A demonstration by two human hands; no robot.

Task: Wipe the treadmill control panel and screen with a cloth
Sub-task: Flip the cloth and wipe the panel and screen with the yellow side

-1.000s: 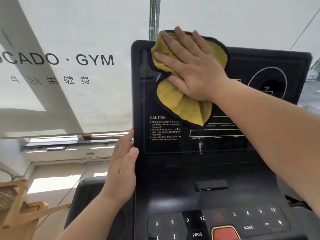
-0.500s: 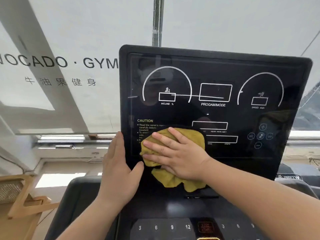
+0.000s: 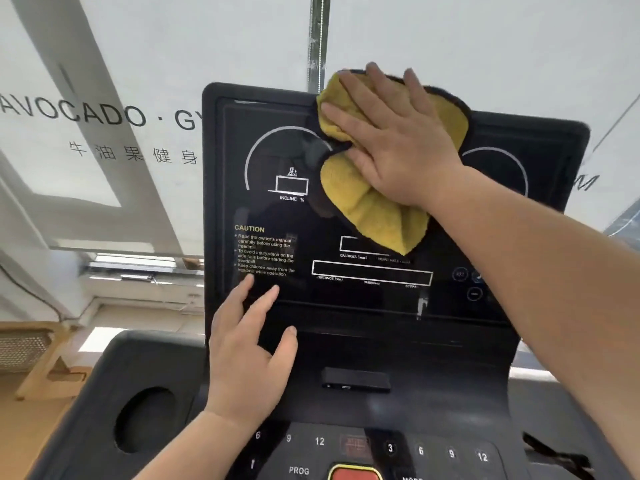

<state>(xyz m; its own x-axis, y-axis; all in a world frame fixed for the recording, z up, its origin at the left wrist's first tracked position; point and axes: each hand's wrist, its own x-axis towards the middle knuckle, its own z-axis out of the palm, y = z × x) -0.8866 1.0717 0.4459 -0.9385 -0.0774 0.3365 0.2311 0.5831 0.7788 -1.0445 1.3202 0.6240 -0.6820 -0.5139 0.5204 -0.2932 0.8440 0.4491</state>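
Cloth (image 3: 375,209) under R hand (image 3: 398,147) hides screen (image 3: 346,292) top; L hand (image 3: 249,351) below

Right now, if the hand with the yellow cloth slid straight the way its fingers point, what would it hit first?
Probably nothing solid. The right hand points up-left; its fingertips already overhang the black treadmill screen's top edge, and the silver pole looks farther back.
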